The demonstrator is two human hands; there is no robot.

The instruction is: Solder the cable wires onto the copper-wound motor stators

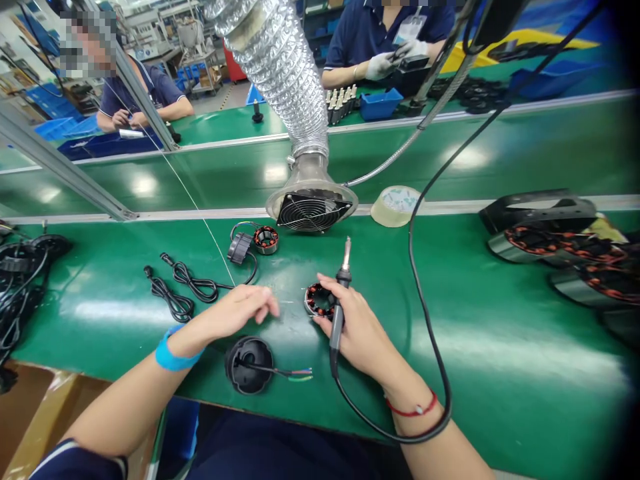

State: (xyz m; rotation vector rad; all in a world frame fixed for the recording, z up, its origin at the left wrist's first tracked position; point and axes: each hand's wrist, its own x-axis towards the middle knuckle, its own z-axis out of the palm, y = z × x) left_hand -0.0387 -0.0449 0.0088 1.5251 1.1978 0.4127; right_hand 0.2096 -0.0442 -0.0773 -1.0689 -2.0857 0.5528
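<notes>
My right hand (363, 327) is closed around a soldering iron (337, 325), its metal tip pointing away from me. The thumb and fingers of that hand also grip a small motor stator (316, 301) with orange copper windings, at the table. To the left, my left hand (240, 312) has its fingers curled. A thin solder wire (203, 217) runs down from above into it, and a short end seems to show beyond the fingertips. Between my forearms lies a round black motor cover (249, 365) with stripped coloured leads.
A fume extractor hood (313, 207) hangs over the green bench (450, 267), near a tape roll (396, 205). Coiled black cables (173, 300) and another stator (266, 240) lie left; stacked stators (590, 283) stand right. The iron's cord (425, 307) loops over my right forearm. Two people work opposite.
</notes>
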